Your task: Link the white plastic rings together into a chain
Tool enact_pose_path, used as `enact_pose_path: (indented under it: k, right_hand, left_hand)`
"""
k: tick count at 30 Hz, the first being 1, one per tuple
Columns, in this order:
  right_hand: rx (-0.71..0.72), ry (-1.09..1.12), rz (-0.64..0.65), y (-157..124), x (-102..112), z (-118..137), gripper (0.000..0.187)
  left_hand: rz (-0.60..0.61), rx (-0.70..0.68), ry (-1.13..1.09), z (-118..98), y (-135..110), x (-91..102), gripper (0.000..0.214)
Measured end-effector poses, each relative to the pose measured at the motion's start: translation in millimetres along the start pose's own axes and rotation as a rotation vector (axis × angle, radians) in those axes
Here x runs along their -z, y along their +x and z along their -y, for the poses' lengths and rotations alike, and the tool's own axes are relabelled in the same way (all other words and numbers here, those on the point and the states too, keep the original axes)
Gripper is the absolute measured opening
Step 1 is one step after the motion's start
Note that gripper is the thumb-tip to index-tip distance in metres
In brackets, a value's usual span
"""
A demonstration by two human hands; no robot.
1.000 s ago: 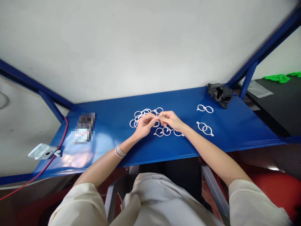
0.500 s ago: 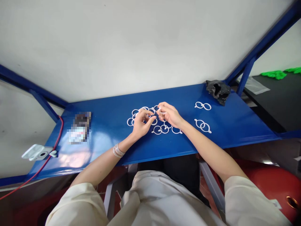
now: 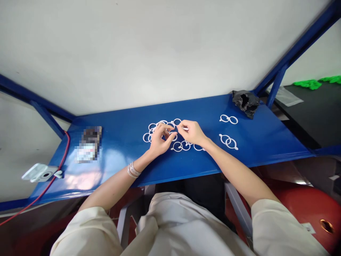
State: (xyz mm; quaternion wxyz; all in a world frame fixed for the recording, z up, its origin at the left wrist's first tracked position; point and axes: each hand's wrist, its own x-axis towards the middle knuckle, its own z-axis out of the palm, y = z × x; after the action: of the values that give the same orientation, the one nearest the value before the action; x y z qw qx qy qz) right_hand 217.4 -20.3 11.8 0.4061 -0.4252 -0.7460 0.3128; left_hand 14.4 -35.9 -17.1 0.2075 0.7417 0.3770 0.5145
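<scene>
At the middle of a blue table (image 3: 125,133), a loose pile of white rings (image 3: 156,127) lies beneath both hands. From the hands, a crumpled black bag (image 3: 245,101) sits at 1 o'clock by the back edge. A linked pair (image 3: 228,119) lies at 2 o'clock and a second linked pair (image 3: 228,141) at 3 o'clock, both well apart from the pile. At 9 o'clock is a blurred dark object (image 3: 87,144), with a red cable (image 3: 62,154) and a white device (image 3: 39,171) at the left edge.

The right hand (image 3: 193,132) pinches thumb and forefinger on 1 white ring (image 3: 184,128) at the pile's right side; its facing is too small to tell. The left hand (image 3: 159,140) curls over the pile; whether it clamps anything cannot be told. A short chain of rings (image 3: 183,145), at 6 o'clock from the right hand, runs from 9 to 3 o'clock. Bare blue surface lies between the pile and the blurred object, and along the near edge.
</scene>
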Motion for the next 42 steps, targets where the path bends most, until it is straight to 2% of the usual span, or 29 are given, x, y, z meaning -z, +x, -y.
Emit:
enact_pose_path:
  k: [3,5,9,11,14,17,20,23,25,28,31,34,36,38,42]
  right_hand:
    - [0.025,-0.149,0.131,-2.4,-5.0,-2.6,0.031]
    - [-0.01,-0.246,0.223,-2.5,-5.7,-5.5,0.038]
    - [-0.045,-0.237,0.347,-0.4,-0.5,-6.8,0.046]
    - [-0.02,-0.223,0.326,2.0,8.1,-5.4,0.045]
    - [-0.051,-0.406,0.145,5.3,32.8,-5.8,0.041]
    - [-0.273,-0.725,-0.035,4.6,68.4,-12.5,0.038]
    - [-0.646,-0.905,-0.059,1.0,101.6,-21.0,0.054]
    - [-0.936,-0.896,-0.055,-0.7,119.2,-24.5,0.07]
    - [-1.006,-0.839,-0.037,0.1,121.1,-24.2,0.063]
    - [-0.943,-0.77,-0.077,2.4,115.8,-25.8,0.05]
    - [-0.657,-0.594,-0.177,4.6,107.9,-33.5,0.054]
    - [-0.363,-0.271,-0.189,6.4,96.3,-40.4,0.047]
    - [-0.246,-0.031,-0.123,6.5,84.3,-39.4,0.039]
    - [-0.18,0.19,0.005,5.2,69.0,-33.0,0.035]
    - [-0.178,0.493,0.286,0.0,38.9,-13.9,0.036]
  left_hand:
    - [0.008,0.003,0.002,-0.1,-0.6,-0.8,0.015]
    - [0.007,0.002,0.011,-0.6,-0.8,-1.3,0.015]
    - [0.014,0.007,0.017,-2.4,-0.8,-1.2,0.015]
    - [0.016,0.004,0.02,-3.1,-0.7,-0.9,0.014]
    - [0.012,-0.013,0.029,-3.4,-0.6,-1.2,0.012]
    - [0.004,-0.03,0.032,-3.8,-0.1,-2.2,0.01]
    - [-0.002,-0.048,0.031,-4.0,0.2,-2.9,0.009]
    - [0.005,-0.04,0.036,-2.8,-0.6,-2.8,0.009]
    - [0.015,-0.022,0.037,-1.4,-1.4,-2.6,0.01]
    - [0.021,-0.01,0.03,0.0,-1.9,-2.5,0.01]
    - [0.015,-0.018,0.032,0.4,-1.5,-3.0,0.009]
    - [0.003,-0.03,0.036,0.5,-1.1,-3.5,0.008]
    - [0.003,-0.022,0.029,0.2,-1.0,-3.3,0.011]
    - [0.026,0.003,0.012,-0.8,-1.1,-2.7,0.02]
    - [0.141,0.071,-0.086,-2.1,-2.2,-2.8,0.043]
